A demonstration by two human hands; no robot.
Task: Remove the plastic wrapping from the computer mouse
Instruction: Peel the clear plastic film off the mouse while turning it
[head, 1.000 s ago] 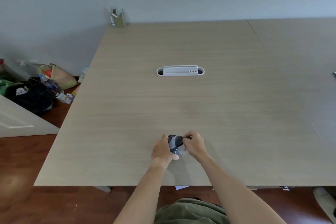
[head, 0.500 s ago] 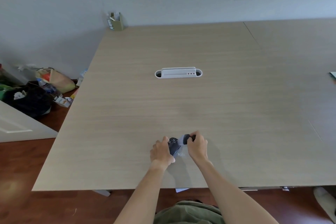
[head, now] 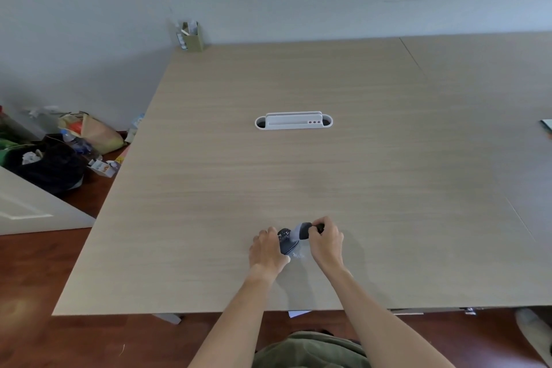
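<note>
Near the front edge of the table [head: 209, 188], a little right of centre, one dark computer mouse [head: 287, 243] was held just above the surface between two bare hands. The left hand [head: 266, 251] was closed around the mouse's left side, its grip tight on the body. The right hand [head: 327, 243] was pinched shut on a dark rounded piece [head: 304, 230] still under clear film; whether this was part of the mouse or a separate item could not be told. One piece of clear plastic wrapping [head: 297, 252] was seen stretched and crumpled between the hands, partly hanging below them.

The step in hand was judged to be the pulling apart: the wrapping was loosened but not yet off. The next move was thought to call for a steady outward pull by the right hand while the mouse was held fast by the left, with care that the thin film did not tear and leave scraps behind.

Farther off, at the table's middle, one white cable tray [head: 293, 122] was set into the top. At the far left corner one small box of pens [head: 191, 36] stood against the wall. On the floor to the left, several bags [head: 89, 134] were heaped.
</note>
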